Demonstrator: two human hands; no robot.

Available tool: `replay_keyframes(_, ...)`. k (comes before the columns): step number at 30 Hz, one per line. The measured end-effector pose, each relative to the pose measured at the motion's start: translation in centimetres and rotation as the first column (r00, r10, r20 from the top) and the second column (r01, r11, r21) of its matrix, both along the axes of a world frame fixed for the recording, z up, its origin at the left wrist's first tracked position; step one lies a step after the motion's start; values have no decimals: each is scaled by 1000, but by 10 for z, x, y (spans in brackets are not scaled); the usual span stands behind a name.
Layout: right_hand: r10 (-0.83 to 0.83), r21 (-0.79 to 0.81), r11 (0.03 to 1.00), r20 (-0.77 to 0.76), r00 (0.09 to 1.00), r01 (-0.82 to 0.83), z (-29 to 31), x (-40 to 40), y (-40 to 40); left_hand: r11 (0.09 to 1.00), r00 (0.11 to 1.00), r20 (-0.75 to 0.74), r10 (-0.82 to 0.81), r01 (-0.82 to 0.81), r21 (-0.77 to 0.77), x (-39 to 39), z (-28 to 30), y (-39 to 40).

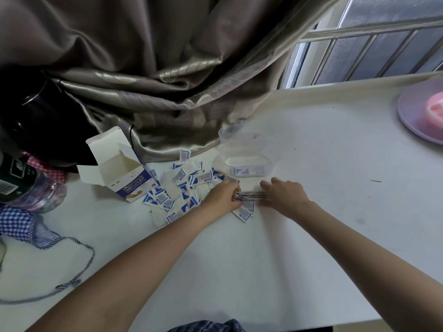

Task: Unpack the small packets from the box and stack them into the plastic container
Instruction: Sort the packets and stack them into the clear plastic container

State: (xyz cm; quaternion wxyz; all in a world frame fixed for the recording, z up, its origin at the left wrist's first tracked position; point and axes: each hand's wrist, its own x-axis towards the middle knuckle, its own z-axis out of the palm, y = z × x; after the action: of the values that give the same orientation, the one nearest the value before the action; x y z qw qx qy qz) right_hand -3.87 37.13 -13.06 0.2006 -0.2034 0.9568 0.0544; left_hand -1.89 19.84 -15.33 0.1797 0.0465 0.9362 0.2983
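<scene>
Between the left hand and right hand sits a squared stack of packets, pinched at both ends. Beyond it, the plastic container holds few; loose packets remain leftward beside the emptied box.

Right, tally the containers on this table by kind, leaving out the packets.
White and blue cardboard box, open: 1
Clear plastic container, a few packets inside: 1
Clear plastic lid behind it: 1
Purple round plate: 1
Total: 4
</scene>
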Motion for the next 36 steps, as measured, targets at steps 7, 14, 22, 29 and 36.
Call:
replay_keyframes(7, -46, -302, 948, 187, 981, 102, -4, -5, 3, 998, 995, -81, -55, 53, -24, -4, 4, 2)
replay_keyframes(14, 24, -235, 972, 76, 997, -5, -9, -2, 4, 979, 985, -107, -132, 113, -172, -1, 3, -4)
replay_keyframes(22, 85, -210, 974, -32, 996, -90, -12, 0, 3, 977, 983, -148, -105, 74, -202, -2, 5, -2)
replay_keyframes(29, 88, -182, 979, -25, 996, -91, -13, 3, -1, 994, 989, -146, 27, -43, -105, -4, 8, 0)
replay_keyframes(36, 63, -278, 958, -28, 998, -68, -12, 5, -4, 976, 971, -113, 213, -216, -21, -5, 7, -3)
